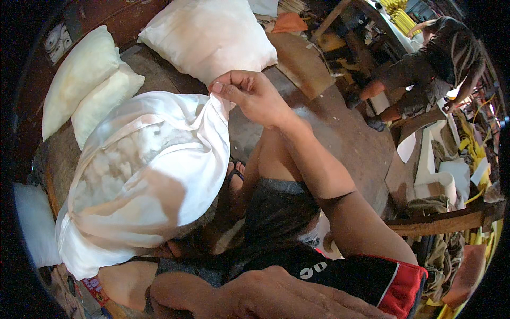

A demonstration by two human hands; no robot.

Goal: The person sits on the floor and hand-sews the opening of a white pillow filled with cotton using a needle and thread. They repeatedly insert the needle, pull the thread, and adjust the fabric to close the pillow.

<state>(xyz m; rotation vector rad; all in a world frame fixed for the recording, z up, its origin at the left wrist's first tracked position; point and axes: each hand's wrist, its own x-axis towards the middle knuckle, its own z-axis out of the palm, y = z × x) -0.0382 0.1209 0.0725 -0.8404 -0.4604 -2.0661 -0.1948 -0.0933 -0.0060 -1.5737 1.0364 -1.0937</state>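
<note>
White cushion cover (175,199), plump with fluffy stuffing (135,154), lies in front of me and to my left, its lower end against my bare left leg (127,282). Its underside is hidden, so I can't say how the weight is shared between leg and floor (345,149). My right hand (252,98) is out at the far right corner: thumb and fingers are pinched together on a gathered fold of cloth there, drawing it up to a point. My left hand seems to be the large blurred shape at the very bottom, close to the camera and well apart from the cover; I can't tell whether its fingers are open or closed.

I'd judge the filling to be largely done, since the cover bulges along most of its length. What's left is the opening: it gapes along the side, the fibre shows in loose clumps, and no closed seam is visible across it. The pinched corner may also need evening out; whether the fibre reaches into it I can't see.

Beyond it on the floor lie a big white cushion (207,40) and two yellowish cushions (79,80), one overlapping the other, all plump, with no gap showing on the sides I can see.
</note>
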